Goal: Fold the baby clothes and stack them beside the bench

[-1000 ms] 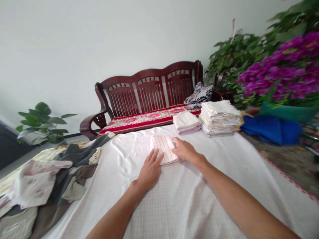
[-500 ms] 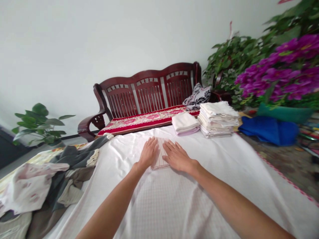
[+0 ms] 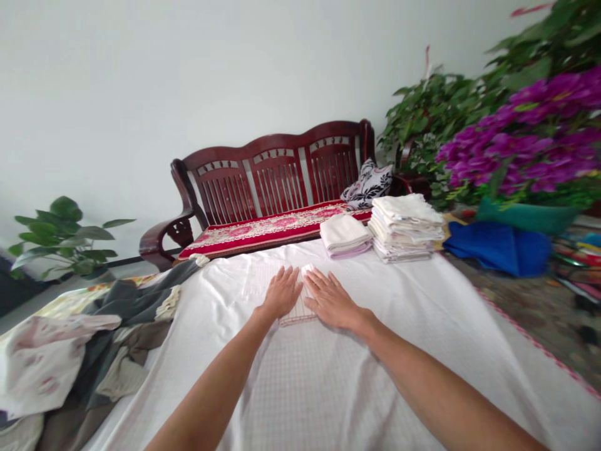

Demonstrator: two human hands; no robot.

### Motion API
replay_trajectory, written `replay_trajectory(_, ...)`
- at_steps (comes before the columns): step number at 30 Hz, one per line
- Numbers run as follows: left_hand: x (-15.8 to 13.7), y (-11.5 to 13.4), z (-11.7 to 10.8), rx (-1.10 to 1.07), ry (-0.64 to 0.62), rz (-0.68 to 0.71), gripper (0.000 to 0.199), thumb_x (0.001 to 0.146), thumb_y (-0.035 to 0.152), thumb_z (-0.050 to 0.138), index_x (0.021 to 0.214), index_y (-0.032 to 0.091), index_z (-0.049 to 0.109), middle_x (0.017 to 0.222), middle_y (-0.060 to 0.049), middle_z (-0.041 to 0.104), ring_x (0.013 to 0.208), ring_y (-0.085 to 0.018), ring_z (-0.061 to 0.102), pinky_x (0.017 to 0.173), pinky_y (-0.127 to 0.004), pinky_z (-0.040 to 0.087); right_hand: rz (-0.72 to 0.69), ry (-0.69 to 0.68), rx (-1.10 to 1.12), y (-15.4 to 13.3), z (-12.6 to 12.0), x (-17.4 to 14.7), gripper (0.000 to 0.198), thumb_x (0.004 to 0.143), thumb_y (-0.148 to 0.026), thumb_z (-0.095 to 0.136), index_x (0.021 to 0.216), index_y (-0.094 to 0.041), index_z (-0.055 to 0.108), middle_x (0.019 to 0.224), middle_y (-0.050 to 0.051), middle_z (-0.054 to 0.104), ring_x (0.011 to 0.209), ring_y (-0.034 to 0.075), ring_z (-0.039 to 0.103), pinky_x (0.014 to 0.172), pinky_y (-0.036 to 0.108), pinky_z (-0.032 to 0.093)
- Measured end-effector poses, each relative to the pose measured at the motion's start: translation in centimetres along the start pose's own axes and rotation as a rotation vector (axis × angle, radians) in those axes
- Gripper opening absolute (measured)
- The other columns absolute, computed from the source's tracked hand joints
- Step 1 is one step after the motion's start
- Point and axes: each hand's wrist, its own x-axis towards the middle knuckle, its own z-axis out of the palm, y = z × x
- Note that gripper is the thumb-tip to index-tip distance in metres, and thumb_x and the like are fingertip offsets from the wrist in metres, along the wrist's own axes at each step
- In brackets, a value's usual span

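Note:
A pink-striped cloth (image 3: 298, 314), folded into a narrow piece, lies on the white bed sheet (image 3: 300, 382) in front of me. My left hand (image 3: 283, 292) rests flat on its left side, fingers stretched forward. On its right side lies my right hand (image 3: 330, 298), palm down with the fingers loosely spread. Both hands cover much of the cloth, and a pale bit of it shows between the fingertips at the far end. Neither hand grips it.
Beyond the sheet stand a small folded cloth pile (image 3: 346, 236) and a taller stack of folded cloths (image 3: 404, 227). Loose clothes (image 3: 51, 363) lie at left. Behind is a wooden bench (image 3: 277, 175); purple flowers (image 3: 530, 138) and a blue cloth (image 3: 498, 247) are at right.
Both hands have come slightly nearer me and closer together on the striped cloth. A pale patch now shows at its far end. The view has shifted a little.

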Motion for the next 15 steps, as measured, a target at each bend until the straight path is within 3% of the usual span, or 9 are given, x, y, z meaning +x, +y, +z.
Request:
replay_trajectory(3,-0.5,0.4,-0.7,-0.003,0.049,-0.109,0.051,0.103,0.037,0.036,0.148,0.016,0.043,0.159,-0.017,0.037,0.151,-0.035,0.024,0.117,-0.060,0.029,0.051,0.130,0.249,1.5,-0.2,0.4,0.058,0.102,-0.046,0.026,0.148,-0.019,0.047,0.157,0.011,0.042,0.147,0.025,0.032,0.121,0.049,0.023)
replay_trajectory(7,-1.9,1.8,-1.4,-0.073,0.197,-0.086,0.044,0.100,0.025,0.038,0.140,0.014,0.053,0.153,-0.016,0.046,0.149,-0.031,0.030,0.119,-0.053,0.031,0.335,0.329,0.360,3.6,-1.1,0.8,0.053,0.101,-0.033,0.022,0.133,-0.015,0.059,0.138,0.014,0.060,0.131,0.022,0.051,0.112,0.038,0.037)
replay_trajectory(11,-3.9,4.3,-1.7,-0.120,0.178,0.062,0.044,0.102,0.029,0.036,0.141,0.017,0.053,0.153,-0.014,0.047,0.148,-0.029,0.032,0.119,-0.052,0.033,0.473,0.262,0.305,4.7,-2.1,0.7,0.045,0.099,-0.030,0.027,0.110,-0.016,0.068,0.113,0.013,0.071,0.108,0.023,0.063,0.091,0.032,0.046)
replay_trajectory(15,-5.3,7.2,-1.8,-0.048,0.078,0.127,0.053,0.103,0.037,0.038,0.150,0.014,0.041,0.160,-0.016,0.035,0.152,-0.031,0.023,0.120,-0.054,0.029,0.501,0.145,0.250,4.3,-2.8,0.3,0.037,0.097,-0.029,0.036,0.085,-0.019,0.069,0.093,0.009,0.074,0.088,0.021,0.066,0.076,0.028,0.043)
